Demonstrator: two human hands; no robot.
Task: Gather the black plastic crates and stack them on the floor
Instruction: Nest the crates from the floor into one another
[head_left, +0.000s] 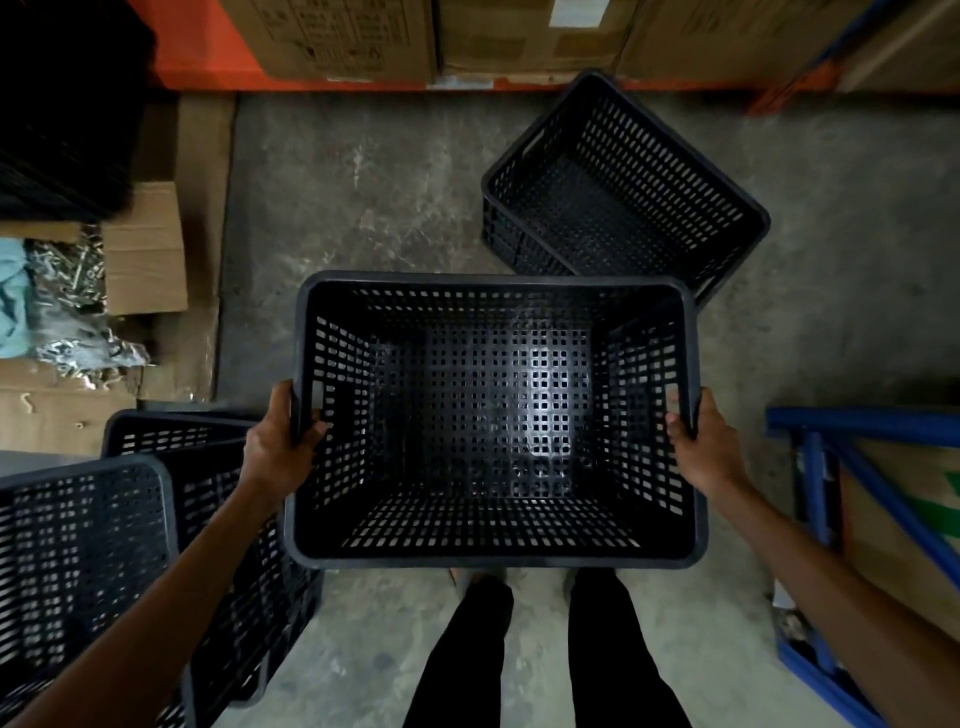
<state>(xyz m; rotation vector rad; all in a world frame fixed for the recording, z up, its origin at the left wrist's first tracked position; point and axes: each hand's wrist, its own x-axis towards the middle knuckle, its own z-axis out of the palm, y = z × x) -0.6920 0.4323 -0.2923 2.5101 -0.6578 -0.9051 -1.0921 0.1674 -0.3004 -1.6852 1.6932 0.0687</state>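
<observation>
Held crate (493, 415) empty, upright, off the concrete floor (363, 197) above the person's feet. Left hand (278, 447) and right hand (701, 447) each wrapped over a side rim. Second crate (623, 192) empty, tilted, on floor beyond. Two more crates (156, 519) at left, looks empty. Open cardboard box (145, 249) holds metal hardware (78, 280)

I am reaching both bare arms forward and down, elbows bent outward. My left hand (278, 441) is curling over a rim, thumb (316, 431) hooking inside, knuckles facing up. My right hand (701, 441) is mirroring it on the opposite side, fingers (675, 423) wrapping inward. Below, my legs (545, 654) in dark trousers are standing apart.
</observation>
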